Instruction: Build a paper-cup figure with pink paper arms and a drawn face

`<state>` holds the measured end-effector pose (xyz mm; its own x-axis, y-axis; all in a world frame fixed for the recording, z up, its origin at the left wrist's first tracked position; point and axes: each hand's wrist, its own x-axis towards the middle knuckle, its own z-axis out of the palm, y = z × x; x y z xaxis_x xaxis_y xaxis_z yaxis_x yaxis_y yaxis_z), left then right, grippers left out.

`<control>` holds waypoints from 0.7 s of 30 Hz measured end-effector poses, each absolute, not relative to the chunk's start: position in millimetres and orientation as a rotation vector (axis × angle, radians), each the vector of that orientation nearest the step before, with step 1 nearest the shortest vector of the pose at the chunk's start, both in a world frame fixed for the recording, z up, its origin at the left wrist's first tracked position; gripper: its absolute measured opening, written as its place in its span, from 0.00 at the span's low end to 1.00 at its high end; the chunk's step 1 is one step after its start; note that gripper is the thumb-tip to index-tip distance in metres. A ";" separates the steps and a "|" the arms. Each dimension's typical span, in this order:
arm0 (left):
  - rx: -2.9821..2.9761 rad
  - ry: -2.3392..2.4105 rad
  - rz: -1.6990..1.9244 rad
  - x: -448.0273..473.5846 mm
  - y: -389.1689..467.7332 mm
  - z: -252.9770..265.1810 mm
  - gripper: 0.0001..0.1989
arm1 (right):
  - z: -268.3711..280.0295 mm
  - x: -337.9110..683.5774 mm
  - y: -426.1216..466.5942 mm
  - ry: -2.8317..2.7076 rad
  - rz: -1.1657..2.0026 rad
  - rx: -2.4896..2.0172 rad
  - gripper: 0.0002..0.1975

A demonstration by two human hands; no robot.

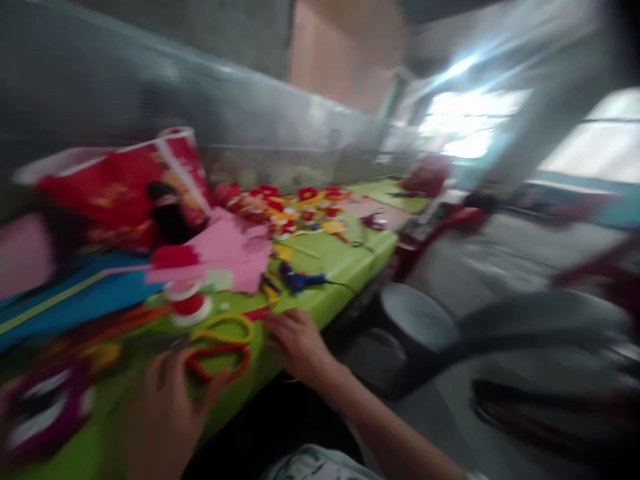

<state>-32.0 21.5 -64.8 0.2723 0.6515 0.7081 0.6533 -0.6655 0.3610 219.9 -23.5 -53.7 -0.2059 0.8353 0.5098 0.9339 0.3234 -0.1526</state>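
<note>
Scissors (223, 345) lie near the front edge of the counter (350, 250), between your hands, loops turned toward your right side, so either hand can reach them. Your left hand (167, 407) has thumb and forefinger apart across the red loop; blur leaves unclear how firmly it touches. Your right hand (300, 343) has its fingers over the end of a red strip (256, 313), probably to steady it; you cannot tell whether they pinch or just press. Behind, the glue gun (303, 279) lies near the edge, its cord running to the front, likely to keep it off the work. Against the wall leans a red bag (125, 183), whose contents don't show. In front of it stands a white-and-red pot (191, 307), with red and pink pieces above it hiding anything inside.
</note>
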 end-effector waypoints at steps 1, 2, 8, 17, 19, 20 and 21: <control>-2.415 -1.404 -1.199 -40.6 16.8 -64.8 0.17 | -54.0 221.9 -19.9 -2.084 -0.203 -1.514 0.17; -2.367 -1.463 -1.073 -44.2 13.9 -64.4 0.18 | -54.6 224.2 -16.1 -2.081 -0.194 -1.505 0.17; -2.280 -1.505 -1.167 -30.1 11.5 -56.6 0.14 | -53.5 230.8 -9.4 -2.140 -0.343 -1.382 0.14; -2.071 -1.517 -1.660 -32.9 5.8 -50.8 0.23 | -52.9 236.4 2.2 -2.158 -0.368 -1.356 0.14; -2.074 -1.533 -1.762 -32.2 4.1 -51.7 0.25 | -52.5 234.3 2.7 -2.144 -0.381 -1.389 0.14; -2.074 -1.547 -1.815 -31.9 3.1 -52.5 0.26 | -52.2 233.1 2.5 -2.132 -0.386 -1.410 0.14; -2.066 -1.567 -1.869 -31.8 2.0 -53.5 0.26 | -51.9 232.1 2.0 -2.120 -0.388 -1.426 0.14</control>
